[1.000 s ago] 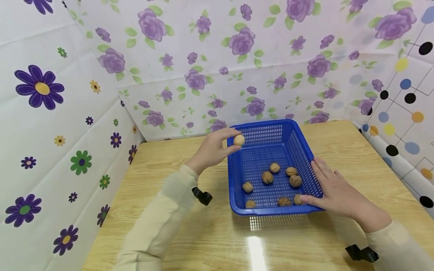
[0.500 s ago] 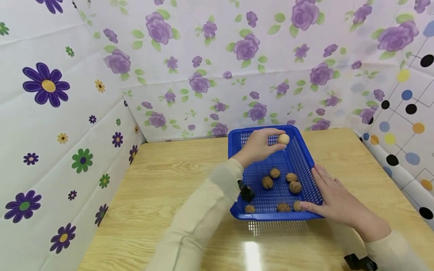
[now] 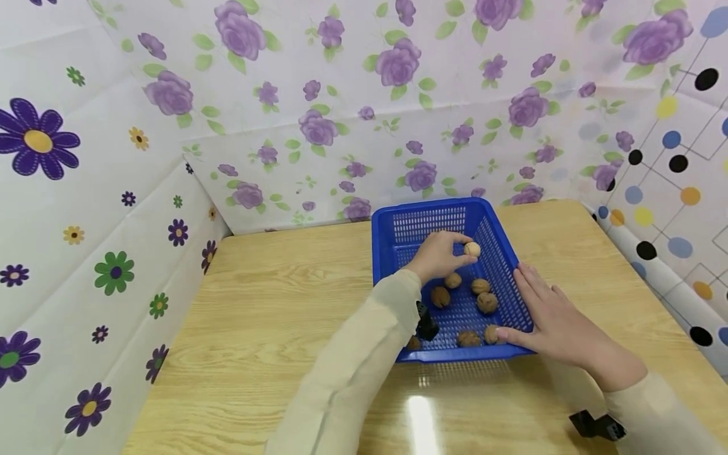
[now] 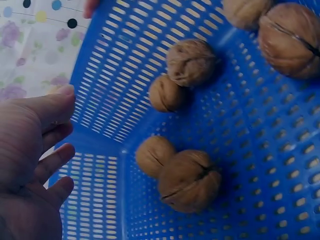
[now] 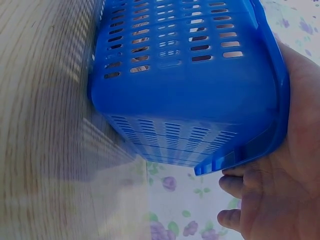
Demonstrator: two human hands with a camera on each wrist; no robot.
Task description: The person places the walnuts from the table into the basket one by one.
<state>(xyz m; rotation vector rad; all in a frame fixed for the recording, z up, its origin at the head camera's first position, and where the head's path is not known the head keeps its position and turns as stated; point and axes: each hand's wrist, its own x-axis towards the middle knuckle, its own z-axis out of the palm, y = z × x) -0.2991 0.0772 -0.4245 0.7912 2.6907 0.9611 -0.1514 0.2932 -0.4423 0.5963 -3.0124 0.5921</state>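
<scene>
My left hand point(image 3: 436, 258) pinches a pale walnut point(image 3: 472, 250) between thumb and fingertips, inside the outline of the blue plastic basket point(image 3: 382, 243). In the left wrist view my left hand point(image 4: 35, 145) is at the left edge, and the pinched walnut is hidden. Several brown walnuts, such as a large one point(image 4: 190, 181), lie spread over the basket floor. My right hand point(image 3: 560, 325) rests along the basket's right rim near the front corner, fingers straight, thumb reaching over the corner beside a walnut point(image 3: 491, 334). The right wrist view has my right hand point(image 5: 285, 195) against the rim from outside.
The basket stands on a light wooden table point(image 3: 273, 316), towards its back. A cloth with purple roses point(image 3: 318, 126) hangs behind. Flowered cloth point(image 3: 114, 272) lines the left side, and dotted cloth point(image 3: 677, 246) the right.
The left hand has carried the pale walnut rightward from the basket's left rim to over its inside, then a little towards the front. The right hand has stayed on the rim.
</scene>
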